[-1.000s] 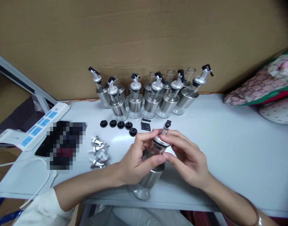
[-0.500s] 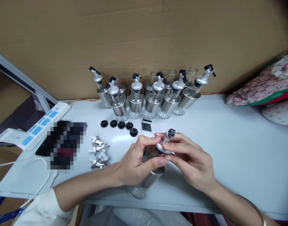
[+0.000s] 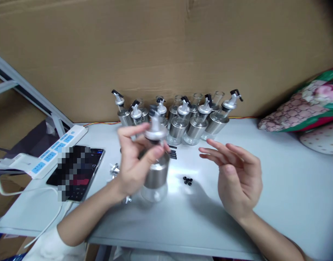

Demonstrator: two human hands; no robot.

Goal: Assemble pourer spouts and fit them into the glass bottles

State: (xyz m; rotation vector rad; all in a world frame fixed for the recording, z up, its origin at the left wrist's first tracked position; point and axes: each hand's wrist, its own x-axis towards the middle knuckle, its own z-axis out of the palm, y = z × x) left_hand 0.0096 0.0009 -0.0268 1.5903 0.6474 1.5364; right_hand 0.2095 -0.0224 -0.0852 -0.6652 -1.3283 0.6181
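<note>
My left hand (image 3: 135, 163) is wrapped round the neck of a glass bottle with a steel band (image 3: 155, 175), held upright and slightly blurred, with a silver and black spout on top. My right hand (image 3: 238, 177) is raised to the right with its fingers apart and nothing in it. Between the hands, several small black rings (image 3: 187, 181) lie on the table. Black pins (image 3: 173, 154) show just behind the held bottle. Silver spout parts (image 3: 114, 169) are partly hidden by my left hand and forearm.
Several bottles (image 3: 179, 127), some with spouts, stand along the cardboard wall (image 3: 166, 54). On the left are a power strip (image 3: 57, 146) and a phone (image 3: 94, 170). Patterned fabric (image 3: 299, 105) sits at the right back of the white table (image 3: 291, 192).
My left hand has lifted the bottle up and to the left, more upright. My right hand has let go of its top and opened to the right. The small black rings have come into view.
</note>
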